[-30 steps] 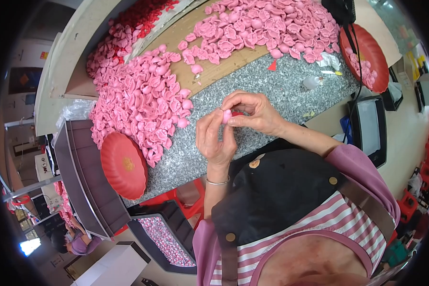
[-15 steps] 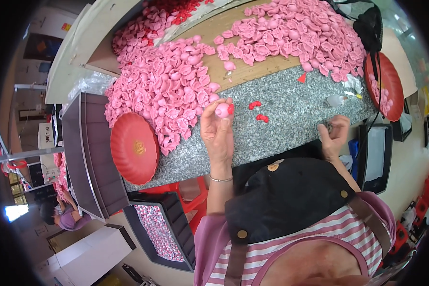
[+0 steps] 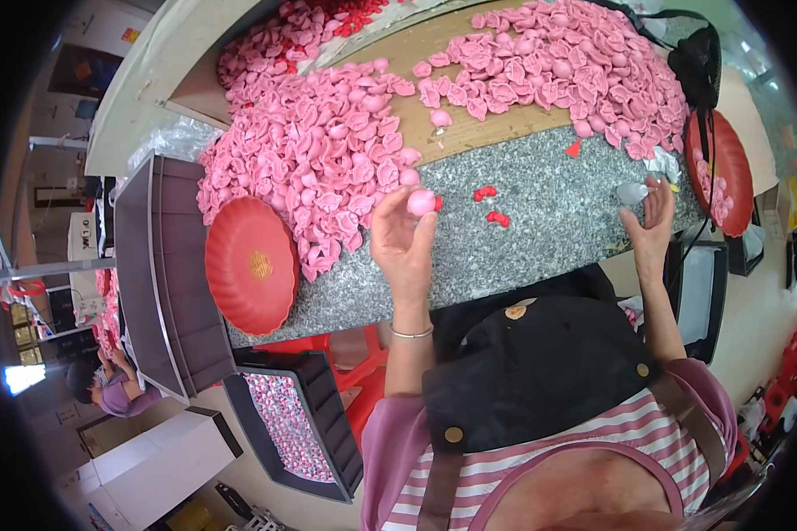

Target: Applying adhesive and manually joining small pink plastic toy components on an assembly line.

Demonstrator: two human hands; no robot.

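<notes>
My left hand pinches a small pink rounded piece between thumb and fingers, above the speckled grey stone worktop. A red bow-shaped bit shows on that piece's right side. Two red bows lie on the stone to its right. My right hand is at a small translucent bottle, thumb and fingers spread on either side of it; the bottle still rests on the worktop. A great heap of pink shell-like pieces spreads just beyond and left of my left hand.
A second pink heap lies on a brown board at the back. Red scalloped plates stand at the left and right. Below the worktop's left edge is a grey crate of small pink-and-white pieces. A black cable hangs at right.
My right hand has moved up and right from the worktop's front edge to the bottle, its fingers spreading. My left hand keeps the pink piece, slightly turned. The whole view has shifted a little.
</notes>
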